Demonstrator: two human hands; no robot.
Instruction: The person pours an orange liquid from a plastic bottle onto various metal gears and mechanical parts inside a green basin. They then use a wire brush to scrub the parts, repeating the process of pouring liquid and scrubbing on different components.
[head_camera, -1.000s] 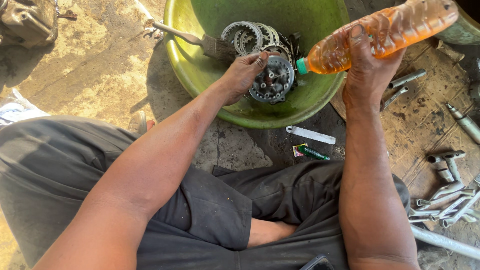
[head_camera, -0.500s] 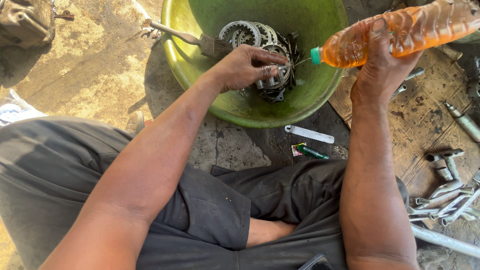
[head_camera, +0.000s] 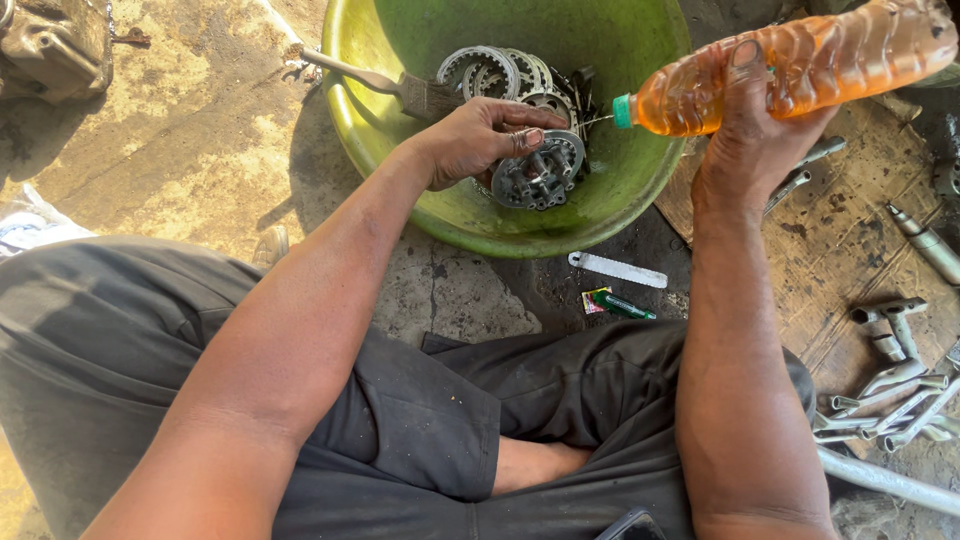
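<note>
My left hand (head_camera: 482, 135) grips a round metal clutch part (head_camera: 545, 172) and holds it tilted inside a green basin (head_camera: 610, 205). My right hand (head_camera: 752, 135) is closed around a clear plastic bottle of orange liquid (head_camera: 800, 65) with a green cap, held on its side. The cap points left at the clutch part, a short way from it. Several toothed clutch plates (head_camera: 490, 68) lie stacked in the basin behind my left hand. A paintbrush (head_camera: 400, 90) rests on the basin's left rim.
A white strip (head_camera: 618, 270) and a small green tube (head_camera: 620, 305) lie on the ground below the basin. Wrenches and sockets (head_camera: 890, 385) are scattered on a wooden board at the right. A dark engine part (head_camera: 55, 45) sits top left. My legs in dark trousers fill the foreground.
My left hand has turned the clutch part and lifted its near edge. The bottle has shifted right and slightly up, its cap now a little further from the part.
</note>
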